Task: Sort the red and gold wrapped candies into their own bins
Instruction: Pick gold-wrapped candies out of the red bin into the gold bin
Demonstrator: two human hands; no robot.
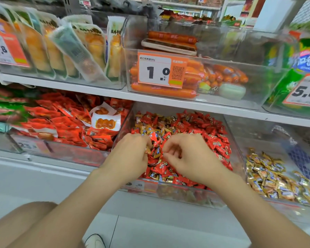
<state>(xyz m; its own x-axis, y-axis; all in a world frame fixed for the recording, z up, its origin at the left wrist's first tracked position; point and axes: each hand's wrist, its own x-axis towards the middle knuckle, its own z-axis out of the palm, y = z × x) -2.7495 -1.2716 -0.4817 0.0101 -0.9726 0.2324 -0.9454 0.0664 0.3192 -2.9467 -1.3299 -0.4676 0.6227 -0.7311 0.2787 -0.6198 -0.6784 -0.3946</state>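
On the lower shelf [168,102], two clear bins are set side by side: a middle bin [186,196] and, just right of it, a right bin [258,133]. The middle bin is filled with a mixed heap in which red candies [213,138] are the greater part and gold candies [150,130] are scattered, thickest toward its back left. In the right bin only a gold pile [268,179] is seen, so it is judged to be the gold side, and the middle bin is taken as the red one. Both hands are lowered into the front of the mixed heap, close together but apart. The left hand [131,154] is held with fingers curled down, and a gold candy [148,150] appears to be pinched at their tips. The right hand [191,158] is drawn narrow, fingers [170,148] bent toward the thumb; whether anything is held there cannot be told. The picking-out step is judged to be in hand, with much gold not yet removed. For the next move, a firm pinch on gold wrappers alone is called for, then a lift clear of the shared wall and a release over the gold pile, with no red carried along.
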